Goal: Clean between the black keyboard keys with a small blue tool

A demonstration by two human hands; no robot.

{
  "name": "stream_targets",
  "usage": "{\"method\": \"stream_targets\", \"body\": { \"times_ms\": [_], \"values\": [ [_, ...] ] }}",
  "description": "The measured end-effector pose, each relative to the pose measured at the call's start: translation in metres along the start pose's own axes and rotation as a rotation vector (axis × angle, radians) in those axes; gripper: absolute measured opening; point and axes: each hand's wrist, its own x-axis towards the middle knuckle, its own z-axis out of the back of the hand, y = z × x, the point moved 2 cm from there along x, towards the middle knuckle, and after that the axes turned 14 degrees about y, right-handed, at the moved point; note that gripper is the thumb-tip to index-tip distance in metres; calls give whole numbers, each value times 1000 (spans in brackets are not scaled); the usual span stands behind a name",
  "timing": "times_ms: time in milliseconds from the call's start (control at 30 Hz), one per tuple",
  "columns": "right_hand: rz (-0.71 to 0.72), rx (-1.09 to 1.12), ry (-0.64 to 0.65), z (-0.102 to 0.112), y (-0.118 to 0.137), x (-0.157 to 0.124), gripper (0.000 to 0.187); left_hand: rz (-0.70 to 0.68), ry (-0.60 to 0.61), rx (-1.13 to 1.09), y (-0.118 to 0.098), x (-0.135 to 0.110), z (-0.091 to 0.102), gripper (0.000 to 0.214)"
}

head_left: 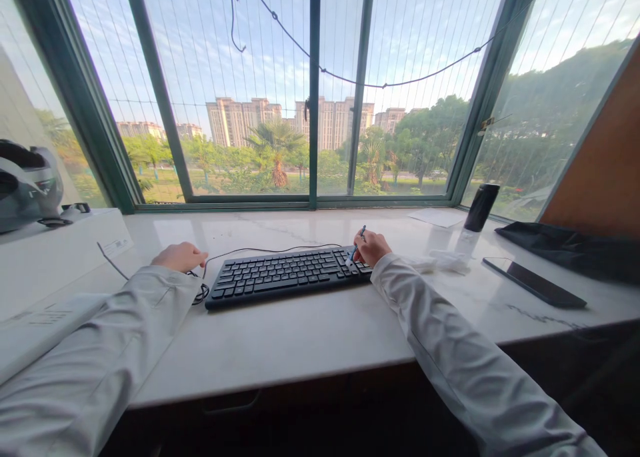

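A black keyboard (285,275) lies on the pale marble sill (300,337) in front of me, its cable (270,250) looping off its left end. My right hand (371,247) rests at the keyboard's right end, closed around a thin blue stick-like tool (357,245) whose tip touches the keys there. My left hand (179,256) lies on the sill just left of the keyboard with its fingers curled, beside the cable; whether it holds anything is hidden. Both arms wear white sleeves.
A dark phone (534,282) lies flat at the right, with a black cylinder (481,207), crumpled white wipes (443,262) and a dark cloth (570,247) near it. White boxes (55,254) and a grey device (25,184) stand at the left. A window runs along the back.
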Motion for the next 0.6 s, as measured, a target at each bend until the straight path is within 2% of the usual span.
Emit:
{"method": "stream_targets", "body": {
  "times_ms": [67, 133, 300, 467, 600],
  "values": [
    [-6, 31, -65, 2, -1, 0, 19, 90, 26, 16, -2, -3, 1, 42],
    [0, 51, -119, 1, -3, 1, 19, 107, 37, 18, -5, -6, 2, 41],
    [-5, -19, -85, -3, -7, 4, 21, 100, 32, 27, -8, -9, 3, 39],
    [-51, -147, -97, 6, -6, 3, 20, 85, 14, 23, -8, -10, 3, 39],
    [-45, -69, -113, 7, -3, 1, 22, 90, 34, 35, -8, -10, 3, 38]
  ]
}}
